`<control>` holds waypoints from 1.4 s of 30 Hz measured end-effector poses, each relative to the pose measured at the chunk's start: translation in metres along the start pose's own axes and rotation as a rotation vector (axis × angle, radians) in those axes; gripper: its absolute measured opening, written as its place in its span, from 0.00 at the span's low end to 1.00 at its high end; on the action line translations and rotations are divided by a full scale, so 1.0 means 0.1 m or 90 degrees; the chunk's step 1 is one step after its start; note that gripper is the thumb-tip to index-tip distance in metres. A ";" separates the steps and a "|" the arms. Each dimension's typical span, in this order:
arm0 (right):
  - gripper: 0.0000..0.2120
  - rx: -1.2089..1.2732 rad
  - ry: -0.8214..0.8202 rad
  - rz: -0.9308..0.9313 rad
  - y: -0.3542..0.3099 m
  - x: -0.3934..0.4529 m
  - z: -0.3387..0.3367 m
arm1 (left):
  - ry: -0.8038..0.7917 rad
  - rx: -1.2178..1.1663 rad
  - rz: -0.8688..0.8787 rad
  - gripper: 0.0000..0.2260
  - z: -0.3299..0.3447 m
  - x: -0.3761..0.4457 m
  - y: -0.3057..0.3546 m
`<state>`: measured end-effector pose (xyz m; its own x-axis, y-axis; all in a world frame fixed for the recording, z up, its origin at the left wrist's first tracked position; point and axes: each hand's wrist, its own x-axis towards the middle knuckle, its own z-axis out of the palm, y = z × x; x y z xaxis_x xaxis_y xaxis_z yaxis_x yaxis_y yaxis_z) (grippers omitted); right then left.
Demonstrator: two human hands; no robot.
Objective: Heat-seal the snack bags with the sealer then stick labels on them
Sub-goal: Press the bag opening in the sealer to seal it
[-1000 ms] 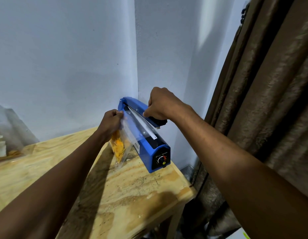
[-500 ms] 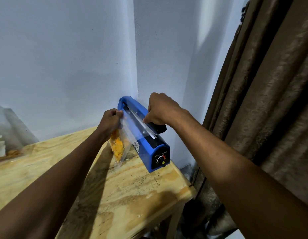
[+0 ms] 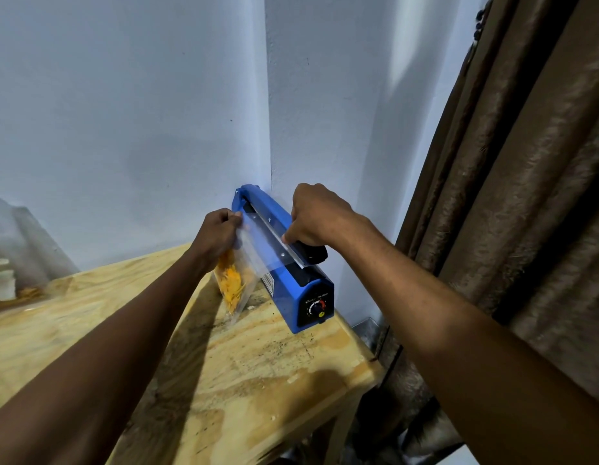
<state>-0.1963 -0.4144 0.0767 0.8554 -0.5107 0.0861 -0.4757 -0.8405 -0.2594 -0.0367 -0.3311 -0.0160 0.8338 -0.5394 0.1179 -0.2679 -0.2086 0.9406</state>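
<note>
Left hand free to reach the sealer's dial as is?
Probably not: the left hand is pinching the snack bag at the sealer. The dial itself faces open, with nothing before it.

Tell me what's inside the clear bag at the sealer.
Orange-yellow snack pieces fill the lower part of the clear bag; its upper part looks empty. The left hand covers the bag's top corner, so that part is hidden.

Blue sealer [image 3: 284, 263] with black handle [image 3: 313, 253]; clear bag [image 3: 239, 280] of orange snacks; pale grained plywood tabletop [image 3: 241, 380]; brown curtain [image 3: 526, 196].
</note>
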 end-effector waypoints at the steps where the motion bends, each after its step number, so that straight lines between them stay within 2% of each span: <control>1: 0.14 -0.002 0.000 -0.001 0.00 0.00 0.01 | -0.001 0.003 0.000 0.12 0.00 0.00 0.00; 12: 0.13 0.008 0.027 0.013 0.01 -0.06 0.08 | -0.002 0.009 0.008 0.12 0.01 0.00 0.01; 21: 0.09 0.035 0.076 0.004 0.05 -0.11 0.20 | 0.015 0.019 0.005 0.12 0.03 0.00 -0.02; 42: 0.12 0.033 0.112 0.021 0.01 -0.21 0.23 | 0.024 0.025 0.008 0.12 0.01 0.04 -0.02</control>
<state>-0.2099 -0.4010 0.0528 0.7888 -0.5649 0.2423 -0.4872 -0.8149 -0.3140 -0.0339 -0.3337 -0.0176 0.8476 -0.5114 0.1415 -0.2962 -0.2348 0.9258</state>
